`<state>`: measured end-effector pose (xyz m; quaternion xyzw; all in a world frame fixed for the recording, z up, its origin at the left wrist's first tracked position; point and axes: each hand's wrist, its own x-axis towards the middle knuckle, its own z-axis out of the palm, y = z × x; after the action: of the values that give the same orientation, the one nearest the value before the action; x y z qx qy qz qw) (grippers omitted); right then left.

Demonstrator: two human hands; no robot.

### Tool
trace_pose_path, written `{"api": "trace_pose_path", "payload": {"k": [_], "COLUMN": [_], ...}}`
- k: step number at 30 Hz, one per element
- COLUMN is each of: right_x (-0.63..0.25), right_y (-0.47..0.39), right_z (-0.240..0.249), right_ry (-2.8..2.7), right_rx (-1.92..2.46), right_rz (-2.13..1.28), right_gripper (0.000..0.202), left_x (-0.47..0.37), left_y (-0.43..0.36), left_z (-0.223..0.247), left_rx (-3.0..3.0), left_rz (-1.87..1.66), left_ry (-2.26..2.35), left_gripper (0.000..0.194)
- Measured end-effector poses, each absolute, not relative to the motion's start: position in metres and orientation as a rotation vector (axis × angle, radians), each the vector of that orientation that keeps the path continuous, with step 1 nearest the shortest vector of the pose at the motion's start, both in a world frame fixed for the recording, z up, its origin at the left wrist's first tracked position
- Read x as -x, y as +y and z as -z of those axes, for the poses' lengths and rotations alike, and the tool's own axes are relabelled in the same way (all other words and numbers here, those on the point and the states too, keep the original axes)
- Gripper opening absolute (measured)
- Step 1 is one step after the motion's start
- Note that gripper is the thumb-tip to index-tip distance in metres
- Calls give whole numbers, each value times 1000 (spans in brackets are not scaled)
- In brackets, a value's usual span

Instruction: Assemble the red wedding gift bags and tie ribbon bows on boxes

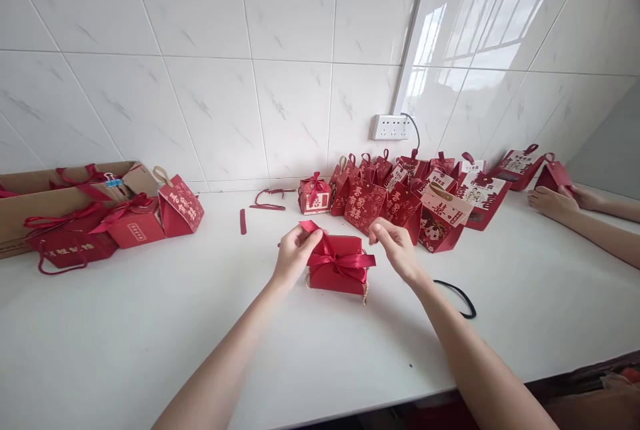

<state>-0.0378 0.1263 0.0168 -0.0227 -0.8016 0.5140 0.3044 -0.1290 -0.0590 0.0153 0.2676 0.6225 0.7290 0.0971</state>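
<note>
Red ribbon crosses box; left fingers pinch ribbon.

"吾家有囍" stands on the red, gold-patterned, tent-shaped paper box; "囍" stands on the pale-pink-and-red, tent-shaped paper box. Other lettering is too small.

Likely a small workroom: tiled wall, white table, clustered red boxes

Wall: bright window reflection, glaring above the right hand
Table: evenly bright, soft shadow beneath that hand
Edges: stretched, corner far up-right darkened
</note>
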Motion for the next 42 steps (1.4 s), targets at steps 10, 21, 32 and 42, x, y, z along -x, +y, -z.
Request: {"api": "trace_pose_path", "payload": {"k": [10,21,32,42], "right_x": [35,42,52,51], "right_y": [135,141,143,156], "right_z": [-17,-4,-3,-1], "right_ry": [-2453,-1861,-1673,-1601], "right_rx": [-265,-260,-11,51], "right_rz": [-1916,-2310,-2388,-2456], "right_gripper": [48,44,35,21], "left_x": [129,135,138,165], "left_y": [-59,-57,-57,-75], "left_z": [-17,-9,-9,-12], "left_rx": [-789,-619,-509,-205], "left_rz": [-2184,-2311,-2338,-2597], "left_ry": [1874,1596,1596,1583], "left_gripper": [31,35,40,31]}}
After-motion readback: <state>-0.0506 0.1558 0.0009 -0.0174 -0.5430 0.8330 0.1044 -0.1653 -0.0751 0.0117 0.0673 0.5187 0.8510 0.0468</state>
